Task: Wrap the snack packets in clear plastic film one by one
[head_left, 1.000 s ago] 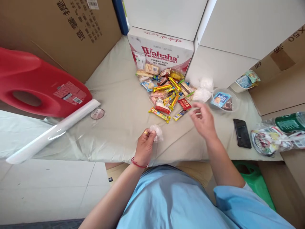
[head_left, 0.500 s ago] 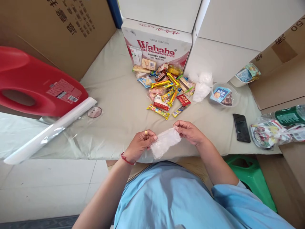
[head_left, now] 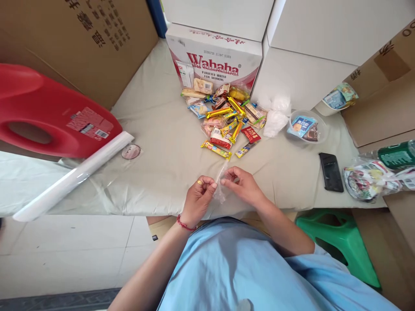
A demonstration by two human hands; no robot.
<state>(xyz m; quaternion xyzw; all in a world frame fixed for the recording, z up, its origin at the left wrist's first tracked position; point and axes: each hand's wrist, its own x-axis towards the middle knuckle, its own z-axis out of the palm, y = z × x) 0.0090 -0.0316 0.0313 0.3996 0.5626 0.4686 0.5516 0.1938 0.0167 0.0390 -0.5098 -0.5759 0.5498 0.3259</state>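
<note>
A thin clear plastic bag (head_left: 221, 193) hangs upright and narrow between my two hands, above the front of the covered table. My left hand (head_left: 200, 196), with a gold ring and a red cord at the wrist, pinches its left side between thumb and fingers. Curled at the other side, my right hand (head_left: 242, 185) has its thumb and fingertips on the film. Just beyond lies a heap of wrapped snacks, with a yellow snack stick (head_left: 215, 150) and a red packet (head_left: 250, 134) nearest. Crumpled clear bags (head_left: 277, 122) sit right of the heap.
A Wahaha carton (head_left: 214, 65) stands behind the snacks. To the right are a clear round tub (head_left: 319, 134) with packets, a black phone (head_left: 331, 172) and a green-labelled bottle (head_left: 397, 155). A red jug (head_left: 55, 112) and a white roll (head_left: 74, 176) occupy the left. A green stool (head_left: 350, 246) is below.
The plastic bag, earlier spread flat between both hands, is now gathered edge-on. My hands have come closer together, the left turning more upright and the right moving left.
</note>
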